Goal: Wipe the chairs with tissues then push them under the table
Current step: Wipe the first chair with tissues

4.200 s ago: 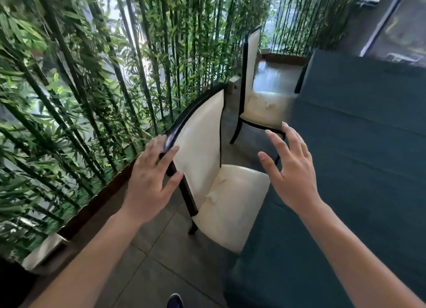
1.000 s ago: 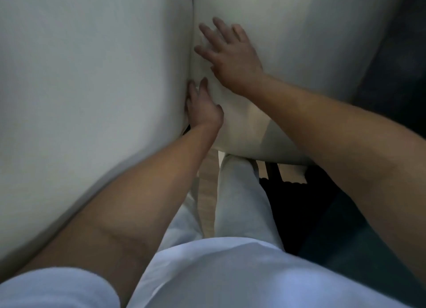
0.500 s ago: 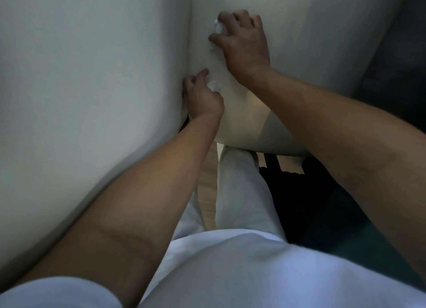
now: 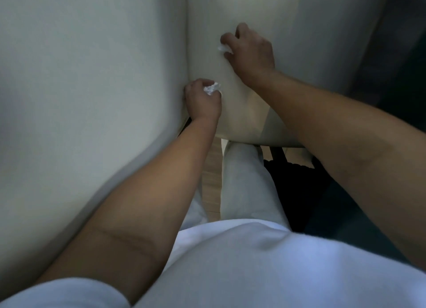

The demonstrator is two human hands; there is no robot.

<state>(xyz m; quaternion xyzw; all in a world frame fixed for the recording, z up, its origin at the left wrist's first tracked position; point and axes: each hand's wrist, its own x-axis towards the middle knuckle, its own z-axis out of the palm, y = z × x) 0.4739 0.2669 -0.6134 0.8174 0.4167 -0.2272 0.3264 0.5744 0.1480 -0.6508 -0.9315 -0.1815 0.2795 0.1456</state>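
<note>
Both hands pinch crumpled tissues: left hand (image 4: 202,100) by the seat (image 4: 230,114) crease, right hand (image 4: 250,51) farther up. The seat lies straight ahead.

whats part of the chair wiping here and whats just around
Part of the job:
- left hand gripping a crumpled tissue
- right hand gripping a second tissue
- cream chair seat
- cream chair back

Just around:
- strip of wooden floor
- dark tablecloth

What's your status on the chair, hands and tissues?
Left hand grips tissue; right hand grips another. Both on cream seat. Nothing blocking.
</note>
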